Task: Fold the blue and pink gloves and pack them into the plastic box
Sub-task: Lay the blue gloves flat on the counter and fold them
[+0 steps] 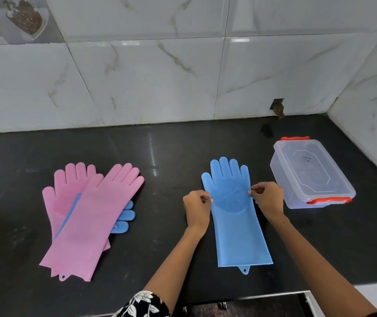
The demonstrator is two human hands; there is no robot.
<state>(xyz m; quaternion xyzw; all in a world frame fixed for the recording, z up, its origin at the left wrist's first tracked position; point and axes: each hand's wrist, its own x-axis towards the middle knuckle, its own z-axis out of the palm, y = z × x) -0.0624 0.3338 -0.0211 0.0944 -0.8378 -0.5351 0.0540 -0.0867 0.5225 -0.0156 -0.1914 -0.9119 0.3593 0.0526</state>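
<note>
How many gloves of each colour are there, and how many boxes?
Pink gloves: 2
Blue gloves: 2, the second mostly hidden under the pink ones
Boxes: 1
Total: 5
</note>
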